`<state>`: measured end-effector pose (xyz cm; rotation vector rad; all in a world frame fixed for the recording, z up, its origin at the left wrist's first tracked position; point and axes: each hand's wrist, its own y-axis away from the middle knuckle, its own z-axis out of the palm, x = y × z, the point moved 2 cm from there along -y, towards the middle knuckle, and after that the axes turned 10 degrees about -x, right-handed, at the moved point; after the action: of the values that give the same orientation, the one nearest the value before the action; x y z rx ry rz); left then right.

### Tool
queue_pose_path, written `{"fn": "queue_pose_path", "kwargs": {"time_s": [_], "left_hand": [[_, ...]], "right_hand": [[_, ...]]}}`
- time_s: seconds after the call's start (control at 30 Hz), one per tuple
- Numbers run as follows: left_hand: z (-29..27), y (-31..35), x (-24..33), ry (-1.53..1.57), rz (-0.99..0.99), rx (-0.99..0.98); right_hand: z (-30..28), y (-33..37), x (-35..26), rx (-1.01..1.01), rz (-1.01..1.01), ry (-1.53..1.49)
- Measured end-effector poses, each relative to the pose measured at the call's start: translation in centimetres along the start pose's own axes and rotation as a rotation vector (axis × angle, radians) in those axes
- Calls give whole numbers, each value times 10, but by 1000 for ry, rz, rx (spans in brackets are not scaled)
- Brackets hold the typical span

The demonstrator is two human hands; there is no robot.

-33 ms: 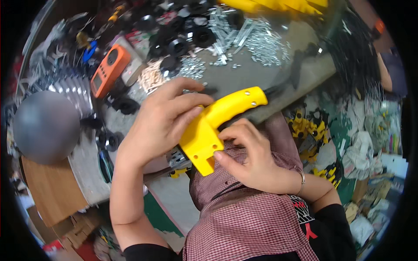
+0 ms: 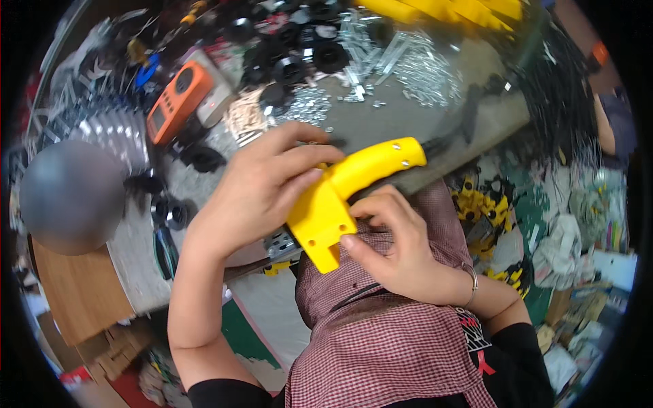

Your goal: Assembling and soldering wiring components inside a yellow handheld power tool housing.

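Yellow handled casing (image 2: 317, 216) sits between the two sets of fingers, left fingers (image 2: 307, 159) gripping its upper part and right fingers (image 2: 383, 203) pinching its edge, where I'd judge steady, light pressure, thumb (image 2: 365, 253) clear of the nearby hole (image 2: 342, 228), works best.

A red-and-white checked apron (image 2: 381, 347) is filling the lower centre of the frame. Beside it, a black shirt (image 2: 517, 367) is showing a white lattice print (image 2: 469, 332) and a red mark (image 2: 484, 362). Short sleeves (image 2: 228, 394) are leaving both forearms (image 2: 194, 306) bare; a slim metallic bangle (image 2: 473, 282) is circling the right wrist (image 2: 459, 284).
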<state>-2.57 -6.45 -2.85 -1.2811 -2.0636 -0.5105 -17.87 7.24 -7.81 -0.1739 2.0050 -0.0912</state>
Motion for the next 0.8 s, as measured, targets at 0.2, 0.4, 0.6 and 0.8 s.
{"fn": "queue_pose_path", "kwargs": {"time_s": [0.2, 0.4, 0.6, 0.8], "left_hand": [[15, 8, -15, -93, 123, 120], [20, 5, -16, -194, 120, 212], [18, 17, -5, -178, -23, 209], [2, 69, -9, 42, -548, 54]], "right_hand": [[3, -3, -1, -74, 9, -9], [0, -7, -5, -100, 64, -27], [-12, -17, -18, -156, -30, 118], [-44, -35, -36, -109, -280, 473]]}}
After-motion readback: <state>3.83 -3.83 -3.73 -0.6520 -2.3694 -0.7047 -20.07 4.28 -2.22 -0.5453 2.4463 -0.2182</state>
